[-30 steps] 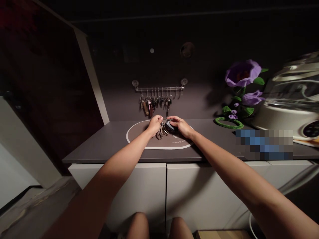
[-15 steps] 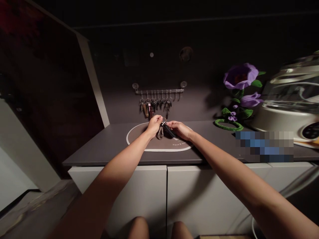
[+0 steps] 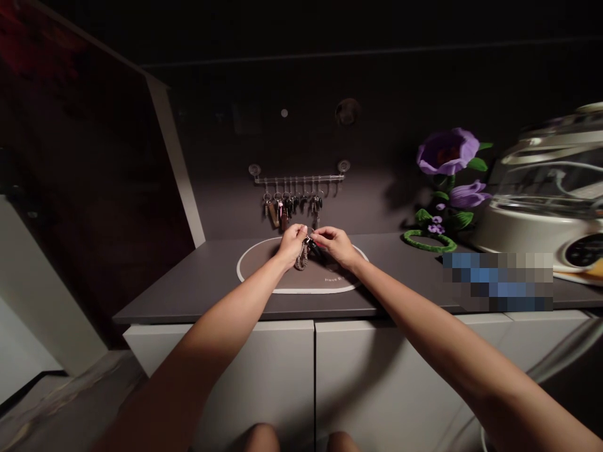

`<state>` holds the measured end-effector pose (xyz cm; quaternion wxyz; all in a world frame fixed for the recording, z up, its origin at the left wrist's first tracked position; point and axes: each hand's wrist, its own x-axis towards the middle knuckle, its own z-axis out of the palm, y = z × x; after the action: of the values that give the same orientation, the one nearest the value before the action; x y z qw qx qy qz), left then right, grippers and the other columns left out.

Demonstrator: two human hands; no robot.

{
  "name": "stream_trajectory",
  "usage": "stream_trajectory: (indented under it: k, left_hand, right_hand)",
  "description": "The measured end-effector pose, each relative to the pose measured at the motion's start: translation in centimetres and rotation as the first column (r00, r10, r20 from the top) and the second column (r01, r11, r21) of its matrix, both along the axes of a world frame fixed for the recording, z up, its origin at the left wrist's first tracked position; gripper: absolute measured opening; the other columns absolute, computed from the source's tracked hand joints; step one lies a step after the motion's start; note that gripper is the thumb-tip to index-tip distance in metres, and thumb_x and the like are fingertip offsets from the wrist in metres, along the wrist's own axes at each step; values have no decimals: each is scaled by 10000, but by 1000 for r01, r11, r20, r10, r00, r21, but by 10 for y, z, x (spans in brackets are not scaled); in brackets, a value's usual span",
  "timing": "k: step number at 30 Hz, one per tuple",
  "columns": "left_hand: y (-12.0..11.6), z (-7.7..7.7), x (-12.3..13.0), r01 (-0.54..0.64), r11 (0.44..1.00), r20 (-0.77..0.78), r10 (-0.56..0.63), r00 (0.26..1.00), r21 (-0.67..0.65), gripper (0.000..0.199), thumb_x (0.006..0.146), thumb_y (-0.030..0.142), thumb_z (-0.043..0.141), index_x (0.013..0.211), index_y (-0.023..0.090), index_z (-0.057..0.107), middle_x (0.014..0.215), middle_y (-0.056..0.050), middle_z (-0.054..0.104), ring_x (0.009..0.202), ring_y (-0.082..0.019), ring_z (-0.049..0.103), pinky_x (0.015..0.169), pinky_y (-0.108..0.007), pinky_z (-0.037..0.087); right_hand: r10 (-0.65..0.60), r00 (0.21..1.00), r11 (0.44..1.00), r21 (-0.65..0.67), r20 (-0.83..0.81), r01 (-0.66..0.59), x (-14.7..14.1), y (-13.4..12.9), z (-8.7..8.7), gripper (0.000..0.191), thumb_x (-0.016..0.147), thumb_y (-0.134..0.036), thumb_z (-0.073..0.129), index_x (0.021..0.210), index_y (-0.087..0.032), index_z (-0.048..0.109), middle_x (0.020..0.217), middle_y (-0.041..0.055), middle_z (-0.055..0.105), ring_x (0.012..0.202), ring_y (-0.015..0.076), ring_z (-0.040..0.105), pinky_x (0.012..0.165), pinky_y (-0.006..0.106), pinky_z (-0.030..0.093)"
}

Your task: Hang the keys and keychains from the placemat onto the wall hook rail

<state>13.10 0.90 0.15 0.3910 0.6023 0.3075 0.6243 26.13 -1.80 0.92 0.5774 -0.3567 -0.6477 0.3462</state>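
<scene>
Both arms reaching forward, hands nearly together, fingers pinched

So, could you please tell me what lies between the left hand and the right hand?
Between the left hand and the right hand is a key bunch, its braided loop hanging below the fingers, as the head view shows.

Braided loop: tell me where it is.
In the head view, the braided loop is just below the left hand, left of the right hand, over the oval mat.
</scene>
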Motion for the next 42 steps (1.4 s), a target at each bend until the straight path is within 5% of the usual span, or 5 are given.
stream_trajectory:
  k: [7,18,23,34,42]
  left_hand:
    - [-1,1,2,25,999,-12,-24,1000,42,117,809,268,489,807,151,488,713,9,512,654,-89,482,638,-208,413]
    - [5,-7,-4,-246,932,-282,319,905,267,187,859,294,367,840,177,512,812,-34,579,781,-141,527,755,-273,402]
    - [5,-9,-5,-246,901,-381,381,842,356,183,854,256,358,787,184,513,821,-45,581,821,-159,528,785,-289,390]
    - [12,-14,-5,-223,907,-450,377,810,359,209,850,213,322,732,201,494,763,-57,572,789,-186,521,757,-323,390]
    - [12,-16,-5,-228,908,-502,388,773,352,226,868,241,298,764,186,492,786,-39,573,800,-162,525,763,-294,398]
  right_hand:
    - [-115,993,993,4,-14,115,2,-1,6,302,544,-395,705,702,-146,639,688,21,627,636,110,528,638,248,438]
    - [-158,986,987,27,-51,159,6,5,10,318,629,-463,618,701,-162,547,592,-23,521,551,89,436,553,222,371]
    - [-226,969,971,55,-96,232,14,10,22,356,617,-496,611,696,-162,518,605,-30,504,543,84,412,559,228,356]
    - [-325,899,940,6,-293,342,30,63,62,349,571,-468,647,623,-151,512,531,-41,466,496,67,386,512,215,333]
    - [-436,828,892,-45,-354,450,33,105,72,275,599,-397,626,583,-151,505,510,-36,489,507,82,427,528,220,363]
